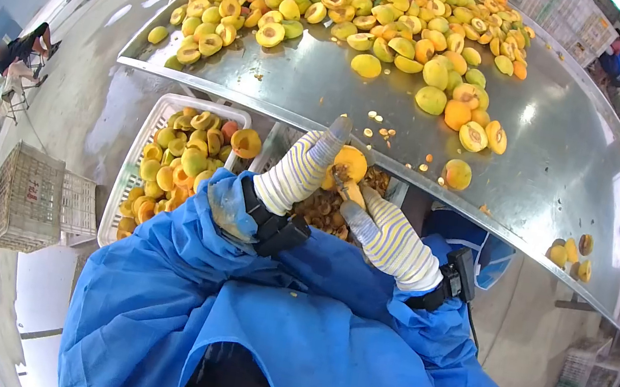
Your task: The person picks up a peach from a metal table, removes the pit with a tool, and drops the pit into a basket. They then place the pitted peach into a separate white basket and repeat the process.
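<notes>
My left hand [298, 169], in a striped glove, grips a yellow peach half [352, 160] with its cut face turned toward me. My right hand [401, 245], gloved the same way, is closed around the pale yellow handle of a pitting tool [354, 193]. The tool's working end meets the brown middle of the peach half; its exact shape is hard to see. Below both hands, brown pits and scraps [323, 213] lie in a container partly hidden by my arms. Left of my left hand, a white plastic crate [118, 191] holds many peach halves.
Ahead stands a metal table [327, 87] with a raised front edge, bearing a large heap of halved peaches [372, 9]. Loose kernels [375, 116] and several fruits lie nearer its edge. A blue bin [495, 263] is under the table. Stacked crates [33, 202] stand left; people sit farther off.
</notes>
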Action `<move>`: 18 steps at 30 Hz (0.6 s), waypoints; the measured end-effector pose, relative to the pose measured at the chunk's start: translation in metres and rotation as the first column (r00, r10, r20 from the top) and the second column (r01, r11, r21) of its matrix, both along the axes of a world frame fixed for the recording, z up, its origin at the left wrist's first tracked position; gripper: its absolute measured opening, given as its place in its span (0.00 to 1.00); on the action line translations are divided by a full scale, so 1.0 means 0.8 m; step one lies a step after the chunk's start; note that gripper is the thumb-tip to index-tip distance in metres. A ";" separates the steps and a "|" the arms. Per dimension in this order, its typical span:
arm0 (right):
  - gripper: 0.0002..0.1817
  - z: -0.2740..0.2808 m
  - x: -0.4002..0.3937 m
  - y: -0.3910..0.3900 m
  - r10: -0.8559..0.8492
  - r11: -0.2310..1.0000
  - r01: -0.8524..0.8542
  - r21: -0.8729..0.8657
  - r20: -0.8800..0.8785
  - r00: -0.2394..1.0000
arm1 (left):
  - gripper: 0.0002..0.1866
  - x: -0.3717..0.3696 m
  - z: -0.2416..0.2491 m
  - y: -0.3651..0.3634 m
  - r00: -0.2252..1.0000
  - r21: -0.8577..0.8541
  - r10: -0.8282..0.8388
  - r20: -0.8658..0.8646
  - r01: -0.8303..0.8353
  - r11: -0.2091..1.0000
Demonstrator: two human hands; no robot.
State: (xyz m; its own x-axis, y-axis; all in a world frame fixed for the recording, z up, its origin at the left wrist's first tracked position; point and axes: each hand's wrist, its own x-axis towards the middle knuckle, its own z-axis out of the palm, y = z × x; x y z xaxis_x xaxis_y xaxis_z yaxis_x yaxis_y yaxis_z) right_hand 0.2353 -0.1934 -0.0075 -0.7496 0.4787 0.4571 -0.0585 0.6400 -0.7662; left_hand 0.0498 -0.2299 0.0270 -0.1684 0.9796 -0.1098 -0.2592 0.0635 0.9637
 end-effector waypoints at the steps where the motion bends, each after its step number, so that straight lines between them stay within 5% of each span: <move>1: 0.21 0.016 0.004 -0.003 0.124 0.906 -0.059 -0.420 0.130 0.984 | 0.35 -0.002 0.000 0.000 0.999 -0.025 -0.042 0.027 0.043 0.999; 2: 0.21 0.032 0.009 -0.006 0.192 0.663 0.049 -0.747 0.233 0.953 | 0.35 -0.007 0.000 0.002 0.995 -0.048 -0.084 0.054 0.087 0.995; 3: 0.21 0.040 0.009 -0.008 0.226 0.534 0.026 -0.845 0.172 0.959 | 0.35 -0.010 0.001 0.005 0.989 -0.066 -0.124 0.082 0.129 0.989; 8: 0.22 0.048 0.002 -0.016 0.218 -0.067 -0.179 -0.982 -0.189 0.957 | 0.35 -0.003 -0.005 0.004 0.992 0.126 -0.090 0.085 0.079 0.989; 14: 0.22 0.046 -0.005 -0.019 0.151 -0.301 -0.312 -0.901 -0.368 0.917 | 0.33 0.007 0.002 0.004 0.959 0.075 -0.006 0.282 -0.015 0.997; 17: 0.23 0.045 -0.004 -0.018 0.176 -0.215 -0.263 -0.941 -0.302 0.937 | 0.30 0.008 0.005 0.008 0.937 -0.037 0.097 0.335 -0.089 0.995; 18: 0.23 0.047 -0.005 -0.021 0.216 -0.102 -0.208 -0.973 -0.226 0.950 | 0.29 0.009 0.006 0.008 0.934 -0.078 0.142 0.328 -0.123 0.989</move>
